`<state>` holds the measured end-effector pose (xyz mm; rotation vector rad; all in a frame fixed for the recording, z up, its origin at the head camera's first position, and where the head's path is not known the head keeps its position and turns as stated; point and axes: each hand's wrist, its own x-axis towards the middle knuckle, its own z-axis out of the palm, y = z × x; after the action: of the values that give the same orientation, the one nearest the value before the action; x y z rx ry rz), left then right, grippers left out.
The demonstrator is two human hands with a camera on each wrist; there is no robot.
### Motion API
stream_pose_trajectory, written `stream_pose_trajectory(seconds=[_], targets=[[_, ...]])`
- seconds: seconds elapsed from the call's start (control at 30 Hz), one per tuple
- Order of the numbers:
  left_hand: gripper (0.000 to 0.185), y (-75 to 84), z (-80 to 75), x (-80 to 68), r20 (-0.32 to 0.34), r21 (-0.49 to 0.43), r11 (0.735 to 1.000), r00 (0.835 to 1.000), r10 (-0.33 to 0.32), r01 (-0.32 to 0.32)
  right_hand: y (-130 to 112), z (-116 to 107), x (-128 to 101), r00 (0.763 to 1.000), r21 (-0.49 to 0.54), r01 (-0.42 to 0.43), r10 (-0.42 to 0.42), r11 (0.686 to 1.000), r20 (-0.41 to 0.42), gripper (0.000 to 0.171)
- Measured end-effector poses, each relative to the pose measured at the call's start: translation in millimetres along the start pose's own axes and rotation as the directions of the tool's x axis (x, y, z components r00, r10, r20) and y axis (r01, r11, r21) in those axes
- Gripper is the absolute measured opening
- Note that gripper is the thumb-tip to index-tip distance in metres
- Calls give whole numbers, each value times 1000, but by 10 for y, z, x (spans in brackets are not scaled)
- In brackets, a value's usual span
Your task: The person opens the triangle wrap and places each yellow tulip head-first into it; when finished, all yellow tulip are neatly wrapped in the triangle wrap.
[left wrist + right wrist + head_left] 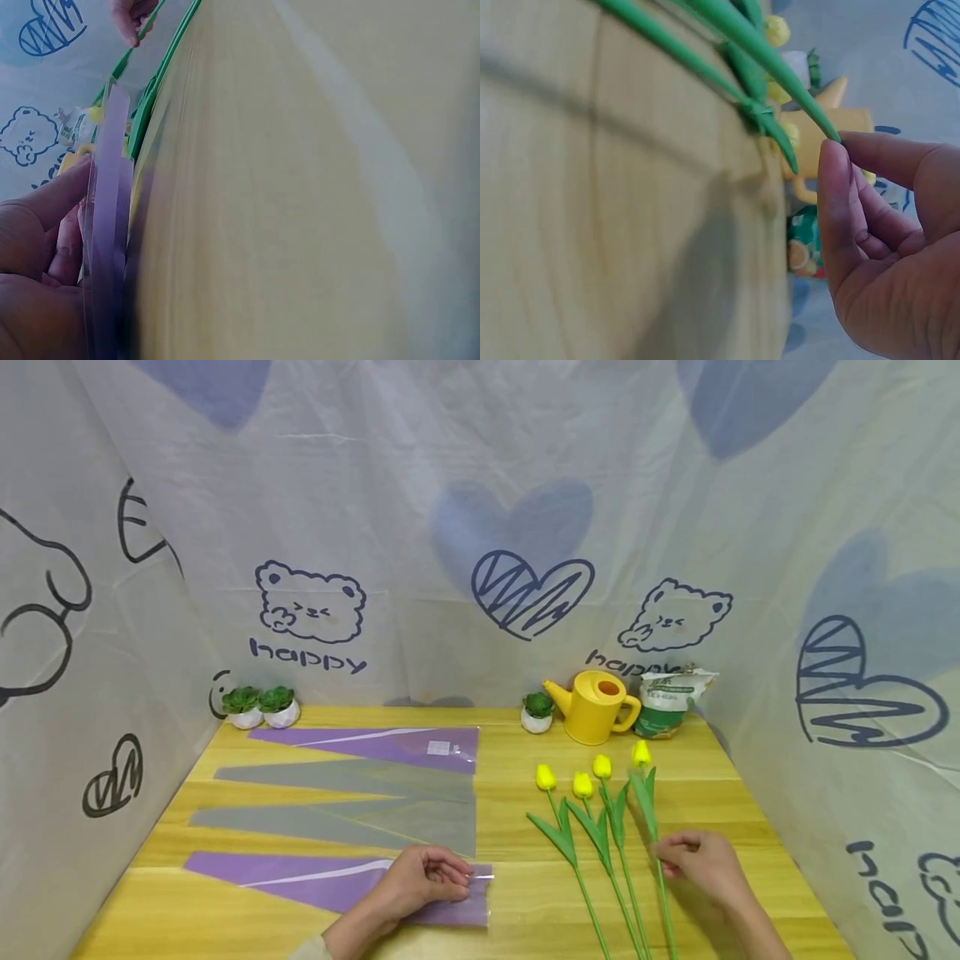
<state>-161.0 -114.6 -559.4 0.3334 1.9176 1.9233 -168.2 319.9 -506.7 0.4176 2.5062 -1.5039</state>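
Your left hand (423,883) is bare, a pale sleeve cuff (311,949) showing at the head view's lower edge; your right hand (701,862) and visible right forearm (753,925) are likewise bare.

Wood-grain tbl (502,810), yellowish. Behind its back edge, a whitish backdrop (405,502), lightly creased, w/ big faded blue hearts, an outlined heart (532,595) & 2 line-drawn bears: one twd back L corner, other nr back R. Similar printed cloth, L side (45,760) & R side (757,635). Soft light; blurry shadows on tbl, R wrist view.
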Motion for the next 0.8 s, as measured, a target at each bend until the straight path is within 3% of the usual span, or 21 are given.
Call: stream_pose_trajectory(seconds=[0.53, 0.8], targets=[[35, -12, -17, 14, -18, -64, 998, 1000, -11, 10, -347, 73, -76, 996, 136, 58, -48, 989, -76, 39], [35, -29, -11, 12, -13, -43, 999, 1000, -3, 2, -400, 167, -70, 991, 255, 88, -58, 963, -121, 38]])
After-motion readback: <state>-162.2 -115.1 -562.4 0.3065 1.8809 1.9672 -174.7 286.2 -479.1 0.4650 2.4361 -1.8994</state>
